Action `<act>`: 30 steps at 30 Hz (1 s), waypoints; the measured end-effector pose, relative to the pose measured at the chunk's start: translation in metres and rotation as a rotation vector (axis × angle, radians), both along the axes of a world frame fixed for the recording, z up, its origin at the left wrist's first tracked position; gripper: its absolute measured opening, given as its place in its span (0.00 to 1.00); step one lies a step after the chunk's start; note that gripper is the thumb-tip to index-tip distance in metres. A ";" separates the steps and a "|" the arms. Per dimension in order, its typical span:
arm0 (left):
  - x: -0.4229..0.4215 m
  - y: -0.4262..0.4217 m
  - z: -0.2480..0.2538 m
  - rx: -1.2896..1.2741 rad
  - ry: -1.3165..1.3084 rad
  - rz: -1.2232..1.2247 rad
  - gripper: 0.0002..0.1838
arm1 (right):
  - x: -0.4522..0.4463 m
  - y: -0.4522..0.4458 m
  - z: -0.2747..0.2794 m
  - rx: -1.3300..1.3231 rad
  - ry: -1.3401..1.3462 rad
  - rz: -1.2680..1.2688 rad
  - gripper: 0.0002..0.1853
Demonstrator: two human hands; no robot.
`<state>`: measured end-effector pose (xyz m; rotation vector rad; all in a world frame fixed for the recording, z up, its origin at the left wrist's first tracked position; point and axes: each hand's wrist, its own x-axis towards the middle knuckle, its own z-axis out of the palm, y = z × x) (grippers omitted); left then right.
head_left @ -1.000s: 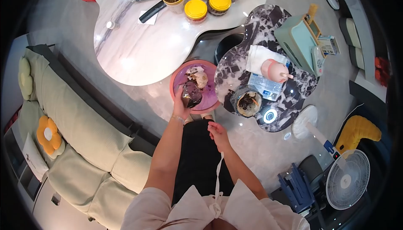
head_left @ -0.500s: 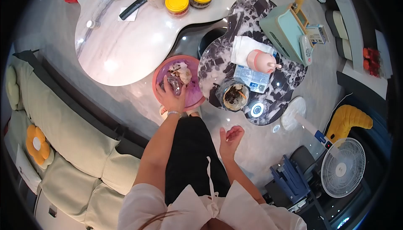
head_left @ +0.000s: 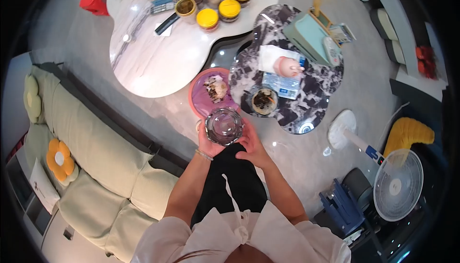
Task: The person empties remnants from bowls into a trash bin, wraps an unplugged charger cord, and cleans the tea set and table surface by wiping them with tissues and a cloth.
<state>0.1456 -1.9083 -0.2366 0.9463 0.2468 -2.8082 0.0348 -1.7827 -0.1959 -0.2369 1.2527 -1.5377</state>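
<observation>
A round, thick, clear glass bowl (head_left: 224, 126) is held up in front of my body between both hands. My left hand (head_left: 209, 144) grips its left side, a beaded bracelet on the wrist. My right hand (head_left: 253, 147) curls around its right side. The bowl looks to have nothing in it. Just beyond it stands a pink bin (head_left: 193, 101) with a purple liner, partly hidden by the bowl. Crumpled whitish and dark waste (head_left: 217, 89) lies inside the bin.
A white table (head_left: 148, 78) carries several lidded jars (head_left: 207, 19). On the dark marbled table (head_left: 318, 83) are a glass container (head_left: 264, 102) of dark scraps, a pink bottle (head_left: 287, 66) and a green box (head_left: 309, 37). A sofa (head_left: 115, 138) is left; a fan (head_left: 397, 185) stands right.
My left hand has come up out of the bin toward my body with the glass bowl. My right hand, free before, has moved up and left onto the bowl. The view has shifted slightly.
</observation>
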 end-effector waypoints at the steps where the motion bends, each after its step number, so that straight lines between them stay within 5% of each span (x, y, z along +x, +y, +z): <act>1: -0.008 0.010 0.003 0.009 -0.035 -0.032 0.43 | -0.008 0.016 0.000 0.021 -0.155 -0.013 0.58; 2: -0.016 0.021 0.006 0.015 -0.070 -0.063 0.43 | -0.016 0.032 -0.001 0.037 -0.310 -0.024 0.56; 3: -0.023 0.035 0.001 0.017 -0.156 -0.101 0.41 | -0.017 0.050 -0.004 -0.002 -0.189 -0.133 0.46; 4: -0.032 0.044 0.002 0.032 0.026 -0.184 0.39 | -0.022 0.067 -0.005 -0.004 -0.174 -0.138 0.46; 10: -0.101 0.110 0.001 0.024 0.007 -0.467 0.33 | -0.062 0.146 -0.012 0.134 -0.408 -0.596 0.27; 14: -0.113 0.124 -0.020 -0.314 -0.125 -0.549 0.23 | -0.090 0.150 -0.028 0.131 -0.365 -0.671 0.26; 16: -0.096 0.123 -0.056 -1.217 -0.843 -0.450 0.18 | -0.101 0.149 -0.047 0.146 -0.351 -0.791 0.28; 17: -0.085 0.104 -0.074 -1.469 -0.912 -0.458 0.18 | -0.107 0.148 -0.054 0.150 -0.333 -0.796 0.28; 21: -0.101 0.033 -0.051 -1.511 -0.938 -0.304 0.17 | -0.121 0.147 -0.082 0.177 -0.281 -0.846 0.28; 26: -0.116 0.005 -0.036 -1.885 -0.728 -0.412 0.17 | -0.121 0.142 -0.093 0.168 -0.266 -0.905 0.22; 27: -0.116 0.005 -0.033 -1.882 -0.735 -0.410 0.17 | -0.119 0.143 -0.099 0.165 -0.246 -0.916 0.17; 30: -0.118 0.007 -0.033 -1.855 -0.697 -0.608 0.21 | -0.122 0.149 -0.112 0.173 -0.277 -0.888 0.20</act>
